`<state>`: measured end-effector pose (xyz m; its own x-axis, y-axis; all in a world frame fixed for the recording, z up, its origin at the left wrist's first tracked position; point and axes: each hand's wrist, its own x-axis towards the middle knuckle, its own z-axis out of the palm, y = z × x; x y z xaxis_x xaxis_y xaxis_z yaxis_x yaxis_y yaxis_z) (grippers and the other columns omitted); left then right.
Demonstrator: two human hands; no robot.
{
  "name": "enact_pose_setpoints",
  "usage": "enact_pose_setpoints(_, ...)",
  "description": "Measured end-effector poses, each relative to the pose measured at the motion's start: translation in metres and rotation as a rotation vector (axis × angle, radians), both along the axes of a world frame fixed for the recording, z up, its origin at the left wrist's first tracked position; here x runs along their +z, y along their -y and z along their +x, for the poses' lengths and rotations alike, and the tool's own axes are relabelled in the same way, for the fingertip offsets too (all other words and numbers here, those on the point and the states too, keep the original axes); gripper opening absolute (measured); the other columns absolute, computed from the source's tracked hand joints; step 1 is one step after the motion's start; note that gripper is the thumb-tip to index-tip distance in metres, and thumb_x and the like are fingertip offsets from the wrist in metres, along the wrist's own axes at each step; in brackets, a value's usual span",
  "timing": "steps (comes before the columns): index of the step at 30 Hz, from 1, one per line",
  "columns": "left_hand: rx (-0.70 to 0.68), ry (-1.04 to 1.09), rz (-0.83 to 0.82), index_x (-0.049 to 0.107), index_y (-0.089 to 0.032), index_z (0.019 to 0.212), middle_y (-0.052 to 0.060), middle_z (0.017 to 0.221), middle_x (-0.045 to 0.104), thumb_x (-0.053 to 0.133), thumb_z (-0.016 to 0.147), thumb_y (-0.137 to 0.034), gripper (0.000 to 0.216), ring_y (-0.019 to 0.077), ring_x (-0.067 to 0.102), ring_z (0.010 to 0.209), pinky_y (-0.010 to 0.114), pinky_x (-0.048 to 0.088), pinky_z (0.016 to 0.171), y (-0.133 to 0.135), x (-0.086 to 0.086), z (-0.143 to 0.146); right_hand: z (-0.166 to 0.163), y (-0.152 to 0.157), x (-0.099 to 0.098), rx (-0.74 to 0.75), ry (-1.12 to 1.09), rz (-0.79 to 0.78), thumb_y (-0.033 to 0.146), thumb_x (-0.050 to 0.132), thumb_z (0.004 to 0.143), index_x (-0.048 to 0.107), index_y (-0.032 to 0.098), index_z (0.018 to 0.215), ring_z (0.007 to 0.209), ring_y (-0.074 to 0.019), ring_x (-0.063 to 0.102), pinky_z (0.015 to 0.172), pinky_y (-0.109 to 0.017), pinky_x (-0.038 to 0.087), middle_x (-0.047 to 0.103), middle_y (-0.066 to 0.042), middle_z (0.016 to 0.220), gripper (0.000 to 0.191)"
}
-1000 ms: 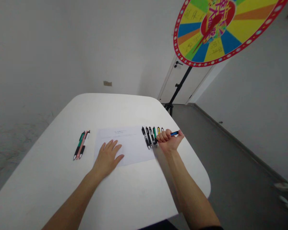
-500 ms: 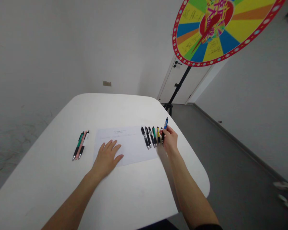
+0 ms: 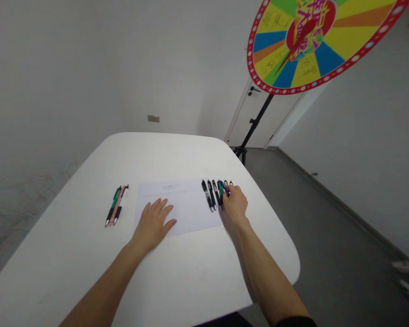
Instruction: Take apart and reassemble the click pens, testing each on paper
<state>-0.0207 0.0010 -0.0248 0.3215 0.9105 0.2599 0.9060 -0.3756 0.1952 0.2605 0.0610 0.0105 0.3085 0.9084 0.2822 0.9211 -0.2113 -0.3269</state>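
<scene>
My left hand [image 3: 155,220] lies flat with its fingers spread on a white sheet of paper [image 3: 187,213], which has small print near its top. Over the right end of a row of pens, my right hand [image 3: 236,202] is closed on a blue pen [image 3: 226,189]; most of that pen is hidden by the hand. In the row I see black pens [image 3: 207,195] at the left and a green pen [image 3: 220,191] beside my fingertips. The yellow pen [image 3: 226,182] and another pen [image 3: 231,183] show only their top ends past my hand.
Three more pens lie together left of the paper: a green one [image 3: 113,206], a pink one [image 3: 117,209] and a white-and-black one [image 3: 122,206]. All rest on a white table [image 3: 167,154] with rounded corners. A colourful prize wheel [image 3: 327,59] stands on a black tripod behind the right side.
My right hand has moved left and down with the blue pen, which was upright and is now lower, among the pens of the row. My left hand stays on the paper.
</scene>
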Motion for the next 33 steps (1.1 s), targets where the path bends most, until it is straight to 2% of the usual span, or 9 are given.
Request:
enact_pose_setpoints(6,0.003,0.021,-0.011,0.057,-0.022,0.128,0.011,0.143,0.051,0.05,0.092,-0.043,0.042,0.0307,0.041,0.136,0.056,0.031,0.112,0.001,0.001,0.0,-0.006,0.003,0.003,0.041,0.095,-0.087,0.015,0.046,0.086,0.063,0.021,0.117,0.094,-0.0212,0.061,0.071,-0.029,0.041,0.062,-0.009,0.112,0.036)
enact_pose_setpoints(11,-0.004,0.038,-0.009,0.057,-0.022,0.128,0.012,0.142,0.051,0.049,0.092,-0.043,0.042,0.0305,0.041,0.136,0.056,0.03,0.112,0.001,0.001,-0.001,-0.009,0.005,0.004,0.065,0.132,-0.119,0.017,0.045,0.087,0.064,0.02,0.115,0.096,-0.0218,0.061,0.072,-0.029,0.041,0.064,-0.01,0.11,0.034)
enact_pose_setpoints(18,-0.027,0.038,0.019,0.058,-0.021,0.126,0.012,0.139,0.054,0.05,0.091,-0.042,0.041,0.0314,0.044,0.133,0.056,0.033,0.11,0.002,0.001,-0.003,-0.009,0.005,0.0,0.088,0.098,-0.038,0.025,0.045,0.09,0.068,0.02,0.107,0.091,-0.0233,0.062,0.071,-0.031,0.042,0.066,-0.011,0.104,0.028)
enact_pose_setpoints(22,-0.015,0.06,0.068,0.061,-0.02,0.12,0.012,0.128,0.062,0.05,0.091,-0.039,0.036,0.0287,0.055,0.119,0.048,0.042,0.101,0.001,0.012,-0.006,-0.01,0.005,-0.003,0.117,0.068,0.039,0.03,0.048,0.09,0.069,0.02,0.104,0.087,-0.0228,0.062,0.069,-0.031,0.042,0.067,-0.01,0.103,0.027)
enact_pose_setpoints(24,0.099,0.056,0.084,0.063,-0.019,0.114,0.012,0.117,0.067,0.049,0.091,-0.038,0.033,0.0283,0.059,0.107,0.045,0.046,0.091,-0.001,0.023,-0.012,-0.012,0.005,-0.004,0.145,0.05,0.072,0.031,0.048,0.09,0.069,0.019,0.103,0.087,-0.0225,0.062,0.071,-0.031,0.043,0.068,-0.01,0.102,0.028)
enact_pose_setpoints(25,0.21,0.039,0.097,0.064,-0.017,0.111,0.013,0.111,0.068,0.048,0.09,-0.037,0.033,0.0299,0.06,0.102,0.046,0.046,0.087,-0.001,0.028,-0.017,-0.013,0.006,-0.005,0.158,0.04,0.085,0.031,0.048,0.09,0.069,0.019,0.103,0.088,-0.0226,0.062,0.072,-0.032,0.043,0.068,-0.01,0.103,0.028)
enact_pose_setpoints(29,0.577,-0.048,0.105,0.063,-0.014,0.108,0.016,0.108,0.067,0.044,0.09,-0.04,0.037,0.0334,0.057,0.1,0.045,0.042,0.08,-0.003,0.047,-0.043,-0.017,0.007,-0.004,0.206,-0.011,0.107,0.031,0.048,0.09,0.069,0.017,0.104,0.091,-0.0225,0.062,0.076,-0.032,0.043,0.069,-0.01,0.104,0.029)
enact_pose_setpoints(33,0.715,-0.162,0.038,0.063,-0.012,0.105,0.016,0.1,0.065,0.045,0.087,-0.042,0.04,0.0335,0.057,0.096,0.043,0.041,0.076,-0.006,0.051,-0.064,-0.021,0.009,-0.002,0.261,-0.05,0.117,0.03,0.048,0.09,0.069,0.017,0.102,0.089,-0.021,0.062,0.078,-0.031,0.043,0.07,-0.009,0.102,0.028)
